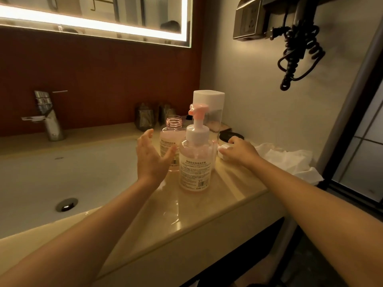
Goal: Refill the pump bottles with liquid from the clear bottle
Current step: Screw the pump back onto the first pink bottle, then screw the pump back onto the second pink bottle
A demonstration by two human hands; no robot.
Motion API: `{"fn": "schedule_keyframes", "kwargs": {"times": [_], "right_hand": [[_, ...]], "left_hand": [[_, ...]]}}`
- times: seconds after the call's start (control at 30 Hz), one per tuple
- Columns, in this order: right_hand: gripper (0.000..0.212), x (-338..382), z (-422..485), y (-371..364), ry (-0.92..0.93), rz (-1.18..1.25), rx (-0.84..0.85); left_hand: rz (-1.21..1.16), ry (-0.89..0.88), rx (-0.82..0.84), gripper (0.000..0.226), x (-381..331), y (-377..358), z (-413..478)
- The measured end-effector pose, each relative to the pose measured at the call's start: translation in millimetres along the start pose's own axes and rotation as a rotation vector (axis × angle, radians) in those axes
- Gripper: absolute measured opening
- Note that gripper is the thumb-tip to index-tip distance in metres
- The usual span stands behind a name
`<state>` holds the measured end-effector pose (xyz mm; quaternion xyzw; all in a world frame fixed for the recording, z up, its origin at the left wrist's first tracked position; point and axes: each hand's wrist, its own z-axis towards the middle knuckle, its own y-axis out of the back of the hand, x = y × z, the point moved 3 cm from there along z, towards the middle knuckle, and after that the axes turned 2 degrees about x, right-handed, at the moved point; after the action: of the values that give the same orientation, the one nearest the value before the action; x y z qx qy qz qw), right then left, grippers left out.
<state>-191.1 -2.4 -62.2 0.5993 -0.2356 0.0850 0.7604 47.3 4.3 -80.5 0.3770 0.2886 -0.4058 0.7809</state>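
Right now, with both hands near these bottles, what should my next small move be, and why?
Probably close the left hand around the open bottle: its cap is off, your palm is open beside it, and the right hand rests on a white cap.

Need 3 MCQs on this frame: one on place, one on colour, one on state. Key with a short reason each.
1. Where is the open bottle relative to the pump bottle?
A. Behind it, to its left
B. In the sink
C. On the tissue

2. What colour is the pump head?
A. Blue
B. Pink
C. Black

3. What is the left hand doing?
A. Gripping the faucet
B. Open beside the open bottle, gripping nothing
C. Pressing the pump

Key:
1 A: the open bottle stands on the counter behind and left of the pump bottle.
2 B: the nozzle is pink above a white collar.
3 B: the fingers are spread, with no visible grip, while the right hand rests on a white cap.
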Motion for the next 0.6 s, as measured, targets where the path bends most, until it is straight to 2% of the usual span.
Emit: {"fn": "schedule_keyframes", "kwargs": {"times": [0.17,0.23,0.37,0.6], "right_hand": [[0.044,-1,13,-12,0.003,-0.022,0.047],[0.04,-1,14,-13,0.005,-0.006,0.031],[0.04,-1,9,-5,0.0,0.093,-0.009],[0.037,-12,-41,13,-0.085,0.627,-0.098]], "left_hand": [[-0.356,0.136,0.322,0.096,6,-19,13],[-0.423,0.163,0.385,0.099,5,-23,13],[-0.387,0.18,0.315,0.093,5,-21,15],[-0.334,0.207,0.283,0.072,5,2,-1]]}}
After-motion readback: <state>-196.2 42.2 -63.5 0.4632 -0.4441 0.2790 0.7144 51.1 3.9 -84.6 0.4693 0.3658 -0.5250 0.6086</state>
